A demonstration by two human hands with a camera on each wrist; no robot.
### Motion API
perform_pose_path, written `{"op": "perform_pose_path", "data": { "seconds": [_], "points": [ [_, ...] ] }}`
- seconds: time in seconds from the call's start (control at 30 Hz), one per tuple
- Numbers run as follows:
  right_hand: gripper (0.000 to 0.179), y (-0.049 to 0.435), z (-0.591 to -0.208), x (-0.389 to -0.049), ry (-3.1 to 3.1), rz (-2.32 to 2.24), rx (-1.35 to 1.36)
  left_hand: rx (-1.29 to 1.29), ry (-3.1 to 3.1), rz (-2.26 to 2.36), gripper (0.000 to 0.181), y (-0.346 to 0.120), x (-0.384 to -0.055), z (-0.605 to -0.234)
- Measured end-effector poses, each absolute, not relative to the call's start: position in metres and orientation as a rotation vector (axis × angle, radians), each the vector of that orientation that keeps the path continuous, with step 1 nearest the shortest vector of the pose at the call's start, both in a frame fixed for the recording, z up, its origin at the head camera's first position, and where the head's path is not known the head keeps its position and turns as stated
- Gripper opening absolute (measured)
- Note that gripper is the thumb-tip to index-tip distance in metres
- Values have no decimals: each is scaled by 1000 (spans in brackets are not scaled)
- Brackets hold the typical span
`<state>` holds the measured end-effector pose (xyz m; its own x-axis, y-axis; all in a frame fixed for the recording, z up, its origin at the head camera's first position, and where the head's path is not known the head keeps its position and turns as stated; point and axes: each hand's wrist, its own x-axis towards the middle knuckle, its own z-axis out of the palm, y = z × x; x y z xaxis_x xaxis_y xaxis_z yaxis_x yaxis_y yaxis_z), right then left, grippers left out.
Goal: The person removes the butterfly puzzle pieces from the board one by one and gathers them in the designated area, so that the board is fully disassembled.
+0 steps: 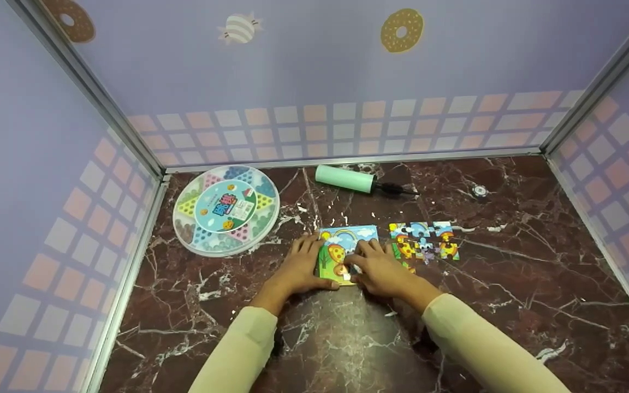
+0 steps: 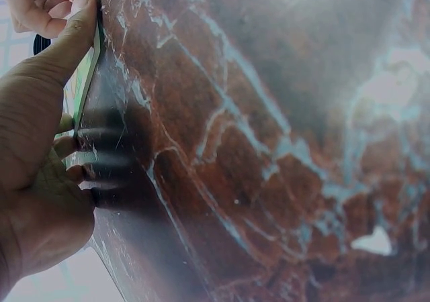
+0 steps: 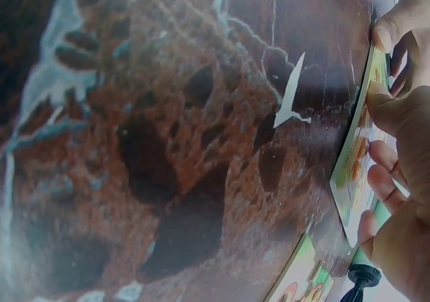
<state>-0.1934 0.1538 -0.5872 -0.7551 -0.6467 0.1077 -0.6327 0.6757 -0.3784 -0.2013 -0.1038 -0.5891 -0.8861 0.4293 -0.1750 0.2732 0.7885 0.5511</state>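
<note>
A square jigsaw puzzle board (image 1: 345,234) with a cartoon of a rainbow, a sun and mushrooms lies flat on the marble surface. My left hand (image 1: 299,267) rests along its left edge, fingers extended, with the thumb at the front edge. In the left wrist view, the left thumb (image 2: 77,37) presses the board's rim. My right hand (image 1: 381,270) bends over the board's right part, its fingertips touching the picture. Whether it pinches a piece is hidden under the fingers. Just right of it lie several loose jigsaw pieces (image 1: 448,248), set close together with gaps.
A round Chinese checkers box (image 1: 224,213) lies at the back left. Behind the board is a mint-green hand pump (image 1: 344,178) with a black nozzle. A small round chip (image 1: 479,191) lies at the back right. Purple patterned walls (image 1: 314,65) enclose the back and sides.
</note>
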Motion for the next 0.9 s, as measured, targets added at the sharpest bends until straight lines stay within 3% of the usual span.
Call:
{"op": "perform_pose_path", "data": {
  "seconds": [0.9],
  "points": [
    [35,151,-586,-192,2804,-634,-1121,549,2689,736,119,-103,-201,-586]
  ]
}}
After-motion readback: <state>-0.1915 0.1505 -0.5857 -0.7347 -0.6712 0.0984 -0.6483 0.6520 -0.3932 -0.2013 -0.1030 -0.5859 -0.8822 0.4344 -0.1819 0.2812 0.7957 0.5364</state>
